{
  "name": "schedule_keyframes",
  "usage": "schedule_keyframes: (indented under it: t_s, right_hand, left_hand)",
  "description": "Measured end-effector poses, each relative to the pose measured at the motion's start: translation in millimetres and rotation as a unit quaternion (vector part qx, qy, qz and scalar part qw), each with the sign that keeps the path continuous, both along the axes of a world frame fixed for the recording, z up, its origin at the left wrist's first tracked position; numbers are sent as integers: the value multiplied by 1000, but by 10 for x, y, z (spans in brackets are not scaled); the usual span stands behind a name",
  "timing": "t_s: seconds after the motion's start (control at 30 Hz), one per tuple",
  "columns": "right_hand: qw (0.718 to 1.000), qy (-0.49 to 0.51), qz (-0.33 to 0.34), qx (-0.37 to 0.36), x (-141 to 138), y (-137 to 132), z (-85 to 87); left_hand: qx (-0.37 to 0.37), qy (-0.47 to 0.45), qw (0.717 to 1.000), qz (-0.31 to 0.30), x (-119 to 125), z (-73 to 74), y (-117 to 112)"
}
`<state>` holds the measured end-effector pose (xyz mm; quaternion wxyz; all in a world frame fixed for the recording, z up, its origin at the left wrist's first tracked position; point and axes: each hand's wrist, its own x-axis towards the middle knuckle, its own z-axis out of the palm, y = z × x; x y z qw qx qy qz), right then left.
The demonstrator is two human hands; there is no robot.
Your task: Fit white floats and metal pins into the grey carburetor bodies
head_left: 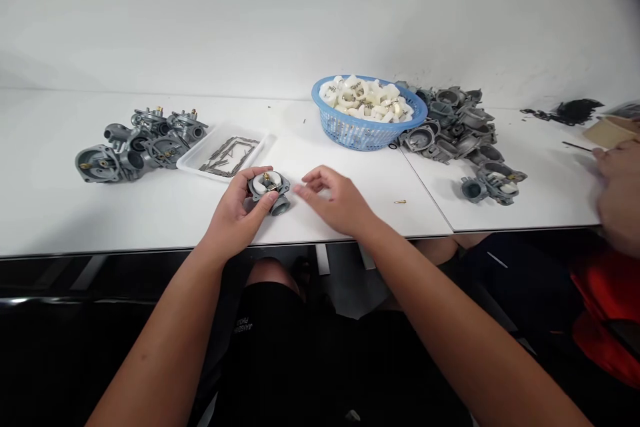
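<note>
- My left hand (234,212) grips a carburetor (271,191) on the near part of the table (65,217), with its white float facing up.
- My right hand (334,201) hovers open just right of it, fingers loosely spread. It is blurred, so I think it is empty.
- A white tray (226,155) of thin pins lies just beyond my left hand.
- More carburetors (140,143) are grouped at the far left.
- A blue basket (367,125) of white floats stands far right of centre, beside a pile of grey bodies (460,133).
- A small brass piece (399,201) lies alone to the right of my right hand.
- Another person's hand (619,193) shows at the right edge.
</note>
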<state>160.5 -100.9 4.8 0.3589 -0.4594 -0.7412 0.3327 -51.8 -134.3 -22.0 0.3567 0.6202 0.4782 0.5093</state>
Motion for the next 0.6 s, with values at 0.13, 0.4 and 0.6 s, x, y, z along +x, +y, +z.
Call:
schedule_keyframes:
  t_s: [0.13, 0.4, 0.6]
  right_hand:
    - [997, 34, -9, 69, -151, 456, 157]
    - [930, -311, 166, 105, -1283, 1328, 509]
    - [872, -407, 257, 84, -1767, 1812, 402]
  left_hand:
    - [-15, 27, 999, 12, 19, 62, -19]
    - [-73, 26, 997, -8, 16, 134, -12]
    - [-100, -25, 994, -41, -9, 104, 0]
